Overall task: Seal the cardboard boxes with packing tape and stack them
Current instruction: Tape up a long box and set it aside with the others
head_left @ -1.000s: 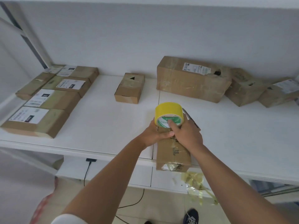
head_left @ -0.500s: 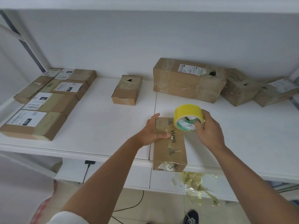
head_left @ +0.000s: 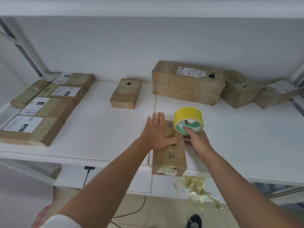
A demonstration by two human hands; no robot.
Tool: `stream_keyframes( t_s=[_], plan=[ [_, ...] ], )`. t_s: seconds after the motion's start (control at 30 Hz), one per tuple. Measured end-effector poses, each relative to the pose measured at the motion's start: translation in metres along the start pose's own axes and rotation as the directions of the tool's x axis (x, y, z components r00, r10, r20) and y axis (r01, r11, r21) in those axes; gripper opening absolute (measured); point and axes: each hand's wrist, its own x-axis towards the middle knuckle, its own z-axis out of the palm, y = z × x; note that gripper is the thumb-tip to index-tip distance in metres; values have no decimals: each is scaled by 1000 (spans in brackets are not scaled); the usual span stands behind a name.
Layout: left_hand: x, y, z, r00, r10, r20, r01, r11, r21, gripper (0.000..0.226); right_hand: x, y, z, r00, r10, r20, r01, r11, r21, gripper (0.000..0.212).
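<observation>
just below the middle of the frame, a long narrow brown cardboard box [head_left: 169,155] lies on the white bench [head_left: 92,134], its long axis running from the near edge, which it overhangs a little, away toward the wall. the left hand [head_left: 155,133] lies flat on the box's far left part, fingers straight and close together, pressing it down. the right hand [head_left: 196,142], just right of the box, has its fingers clamped on a yellow roll of packing tape [head_left: 188,120], thumb hooked into the core, the roll held above the box's far right corner. the tape most likely has to be drawn along the long axis toward the near end, so the right hand is the nearer one for it. other taped brown boxes [head_left: 49,102] lie at the left and upper right of the frame against a white wall, and crumpled yellowish tape scraps [head_left: 195,188] hang below the bench edge.
</observation>
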Motion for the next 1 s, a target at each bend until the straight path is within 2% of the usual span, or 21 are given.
stream_keyframes(
  t_s=[0.17, 0.33, 0.6, 0.8, 0.9, 1.0],
  plan=[
    [11, 14, 1, 998, 40, 41, -43, 997, 68, 121, 0, -8, -1, 994, -102, -26, 98, 986, -135, 8],
    [16, 5, 10, 995, -8, 103, -11, 983, 182, 126, 5, -7, 5, 986, -163, -19, 151, 946, -286, 18],
    [16, 5, 9, 995, -20, 95, 0, 978, 207, 124, 5, -8, -2, 992, -127, -1, 122, 954, -273, 21],
    [18, 6, 6, 985, -43, 165, 1, 969, 247, 122, 4, -7, 2, 988, -151, -37, 128, 927, -351, 43],
    [15, 8, 4, 985, -49, 164, 4, 964, 264, 117, 7, -16, -2, 982, -185, -47, 143, 876, -460, 28],
    [13, 8, 3, 988, -51, 145, 8, 958, 288, 114, 9, -21, -5, 976, -213, -49, 156, 836, -527, 26]
  ],
)
